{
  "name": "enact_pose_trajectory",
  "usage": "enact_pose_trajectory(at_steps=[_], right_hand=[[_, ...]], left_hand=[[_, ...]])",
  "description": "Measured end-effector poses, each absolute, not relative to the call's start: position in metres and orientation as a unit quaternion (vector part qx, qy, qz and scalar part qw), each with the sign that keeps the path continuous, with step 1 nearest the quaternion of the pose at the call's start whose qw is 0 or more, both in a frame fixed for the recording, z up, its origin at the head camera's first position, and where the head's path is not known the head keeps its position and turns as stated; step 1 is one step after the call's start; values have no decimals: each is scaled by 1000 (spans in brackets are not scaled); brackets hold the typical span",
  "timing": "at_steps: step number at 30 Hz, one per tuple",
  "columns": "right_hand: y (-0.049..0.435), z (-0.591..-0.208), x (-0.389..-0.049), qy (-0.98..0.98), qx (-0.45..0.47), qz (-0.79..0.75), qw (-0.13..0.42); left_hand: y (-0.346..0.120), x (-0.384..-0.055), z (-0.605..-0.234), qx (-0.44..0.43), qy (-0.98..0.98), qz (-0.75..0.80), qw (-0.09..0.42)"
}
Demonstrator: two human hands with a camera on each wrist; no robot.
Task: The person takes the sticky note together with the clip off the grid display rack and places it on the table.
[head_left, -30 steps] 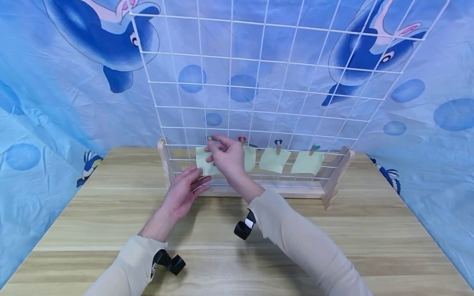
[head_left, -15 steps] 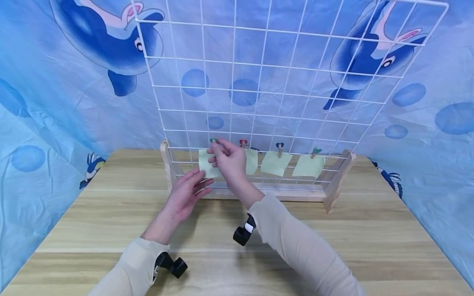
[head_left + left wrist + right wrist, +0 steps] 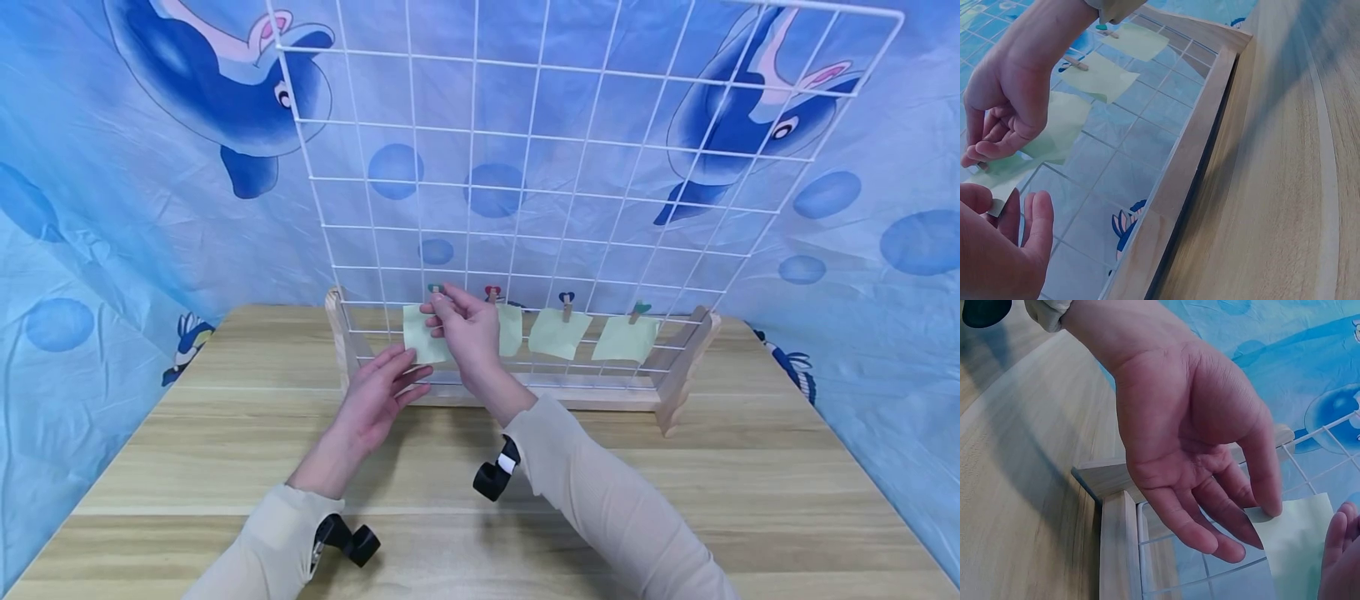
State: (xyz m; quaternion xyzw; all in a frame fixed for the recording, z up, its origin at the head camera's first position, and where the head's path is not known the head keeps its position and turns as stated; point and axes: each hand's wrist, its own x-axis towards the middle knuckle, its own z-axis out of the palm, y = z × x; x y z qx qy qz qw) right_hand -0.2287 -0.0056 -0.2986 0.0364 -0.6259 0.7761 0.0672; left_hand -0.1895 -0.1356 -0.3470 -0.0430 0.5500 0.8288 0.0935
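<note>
My left hand (image 3: 375,400) pinches the lower left corner of a pale green paper note (image 3: 418,329) between thumb and fingers; the right wrist view shows this corner bent under the thumb (image 3: 1267,503). Crossing in front of the note, my right hand (image 3: 472,333) pinches a small wooden clothespin with a green heart (image 3: 435,288) at the note's top edge. Its fingers hide most of that peg and the note's right part. To the right, more notes hang from pegs: one note (image 3: 510,329) under a red heart peg (image 3: 492,293), another (image 3: 557,333) under a blue one, and a last note (image 3: 626,339).
The notes hang on a white wire grid (image 3: 528,133) that stands in a wooden base (image 3: 540,400) with side pieces (image 3: 686,367). Below lies a wood-grain table (image 3: 600,492). Behind hangs a blue curtain (image 3: 180,242) printed with dolphins.
The camera view has shifted slightly, so the scene sits a little lower. Both hands keep their places at the leftmost note, with the right fingers barely shifted at the green heart peg.
</note>
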Motion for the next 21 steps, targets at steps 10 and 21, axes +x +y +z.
enact_pose_trajectory(at_steps=[10,21], right_hand=[[-6,-305,-230,-600,47,795,76],[-8,-303,-231,-581,57,808,81]], left_hand=[[-135,-189,-350,-50,563,820,87],[-135,-189,-349,-51,566,819,83]])
